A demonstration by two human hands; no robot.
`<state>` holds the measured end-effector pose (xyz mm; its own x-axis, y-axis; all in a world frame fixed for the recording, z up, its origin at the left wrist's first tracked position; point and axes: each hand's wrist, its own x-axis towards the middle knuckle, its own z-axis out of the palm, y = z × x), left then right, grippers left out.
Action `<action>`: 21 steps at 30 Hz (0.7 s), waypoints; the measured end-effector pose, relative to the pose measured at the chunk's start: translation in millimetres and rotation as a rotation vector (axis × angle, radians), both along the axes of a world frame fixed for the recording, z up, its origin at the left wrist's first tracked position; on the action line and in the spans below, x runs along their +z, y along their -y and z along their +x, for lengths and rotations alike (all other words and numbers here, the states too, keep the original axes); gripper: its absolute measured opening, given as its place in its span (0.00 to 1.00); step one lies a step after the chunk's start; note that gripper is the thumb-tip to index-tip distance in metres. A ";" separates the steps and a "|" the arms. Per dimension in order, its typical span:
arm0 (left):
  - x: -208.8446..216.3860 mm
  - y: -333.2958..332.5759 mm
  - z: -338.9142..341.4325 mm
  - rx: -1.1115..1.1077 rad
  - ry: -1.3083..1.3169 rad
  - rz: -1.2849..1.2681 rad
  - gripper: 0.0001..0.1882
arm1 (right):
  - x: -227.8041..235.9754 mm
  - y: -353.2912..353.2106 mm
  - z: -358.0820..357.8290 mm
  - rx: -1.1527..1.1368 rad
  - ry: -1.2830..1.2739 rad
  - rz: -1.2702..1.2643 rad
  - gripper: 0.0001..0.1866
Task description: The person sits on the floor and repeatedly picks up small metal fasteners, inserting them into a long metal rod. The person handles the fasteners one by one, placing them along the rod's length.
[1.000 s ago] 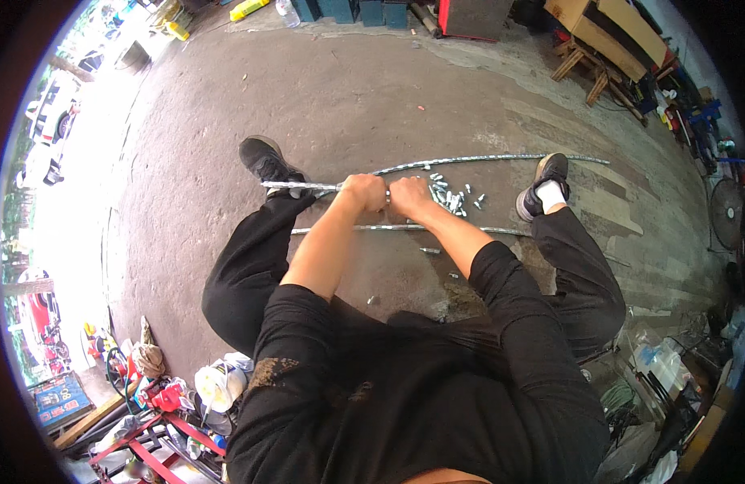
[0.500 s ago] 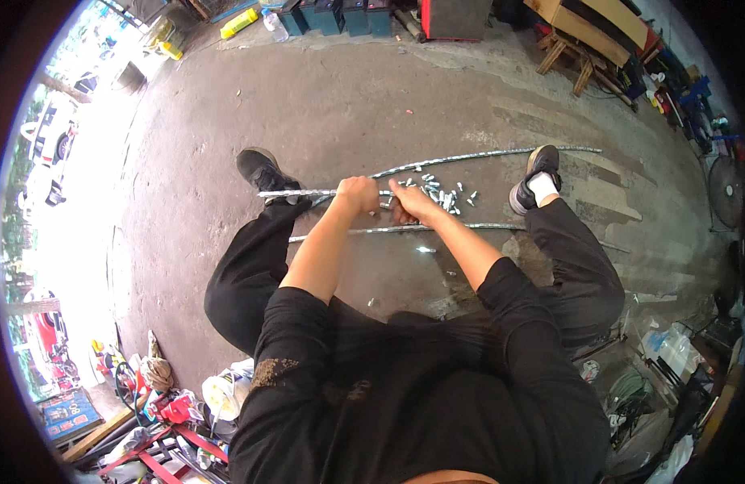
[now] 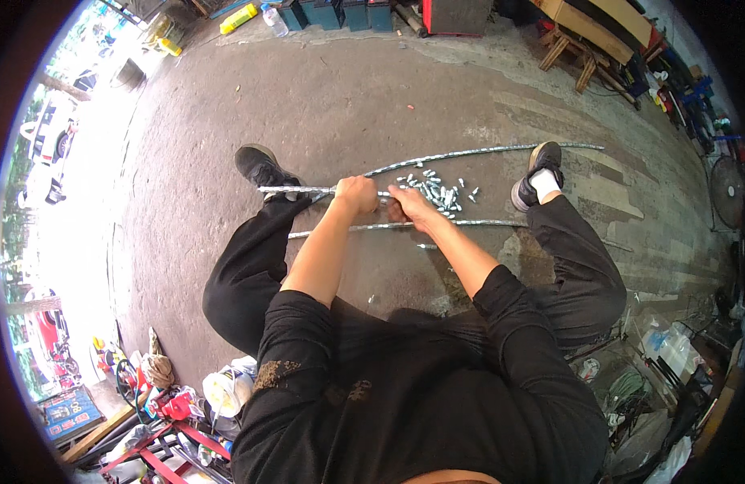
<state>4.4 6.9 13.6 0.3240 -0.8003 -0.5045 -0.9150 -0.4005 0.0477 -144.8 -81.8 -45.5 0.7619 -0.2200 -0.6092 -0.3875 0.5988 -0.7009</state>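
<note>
Closed in a fist, my left hand (image 3: 357,195) grips a thin silvery rod (image 3: 296,189), which sticks out to the left over my left shoe. My right hand (image 3: 411,205) is just to the right, its fingers closed at the rod's right end. Whether a small fitting is also in those fingers is hidden. Beside and beyond the right hand lies a loose pile of small shiny metal fittings (image 3: 445,195). A long, slightly bent silvery strand (image 3: 477,152) lies on the floor beyond the hands. Another long strand (image 3: 477,223) runs under my right wrist, nearer to me.
My left shoe (image 3: 262,168) and right shoe (image 3: 542,166) stand on the concrete floor (image 3: 308,97) either side of the work. A single fitting (image 3: 426,246) lies nearer me. Clutter (image 3: 171,411) fills the lower left, a wooden stand (image 3: 582,60) the far right, a fan (image 3: 726,192) the right edge.
Both hands keep their hold on the rod. My right hand has shifted very slightly to the left and up in the picture; the left has hardly moved.
</note>
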 end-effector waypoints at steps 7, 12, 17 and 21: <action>-3.3 -5.9 1.1 0.008 -0.001 -0.011 0.13 | 18.3 -8.0 -0.5 -0.131 -0.031 0.021 0.20; -2.3 1.3 1.0 0.029 0.004 -0.026 0.13 | -1.5 -6.0 6.1 -0.018 0.049 -0.216 0.18; 0.2 -1.6 2.6 0.060 -0.019 -0.006 0.13 | 14.8 -14.1 1.5 -0.209 0.100 0.015 0.27; -1.8 -1.2 -0.6 0.037 -0.004 -0.025 0.13 | 1.3 0.9 2.7 -0.040 -0.072 0.043 0.20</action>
